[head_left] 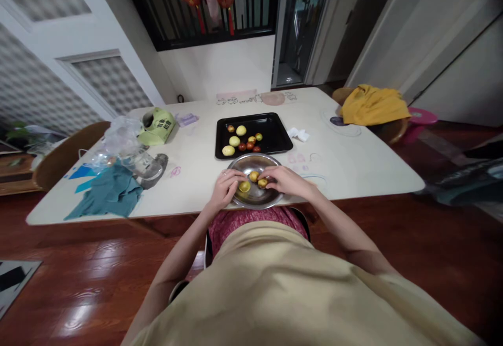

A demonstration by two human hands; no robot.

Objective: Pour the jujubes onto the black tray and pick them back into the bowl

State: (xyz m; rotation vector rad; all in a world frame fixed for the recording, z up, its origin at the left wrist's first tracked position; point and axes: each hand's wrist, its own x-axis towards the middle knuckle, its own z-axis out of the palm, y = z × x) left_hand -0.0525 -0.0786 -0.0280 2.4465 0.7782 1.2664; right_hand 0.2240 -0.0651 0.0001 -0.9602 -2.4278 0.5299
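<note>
A round steel bowl (255,203) sits at the near edge of the table with three small yellow round fruits in it. My left hand (228,186) reaches over the bowl's left rim, thumb and fingertips closed at the left yellow fruit (244,186). From the right, my right hand (285,181) comes over the rim with its fingers pinched on another yellow fruit (262,183). Between the hands lies the third fruit (254,176). Just beyond the bowl, a black baking tray (271,126) holds several pale yellow and small red-brown round fruits.
Crumpled white tissue (298,134) lies right of the tray. On the left of the white table (346,173) are a teal cloth (110,191), clear plastic bags (121,139) and a green tissue pack (157,126). A yellow cloth (373,106) hangs over a chair at right.
</note>
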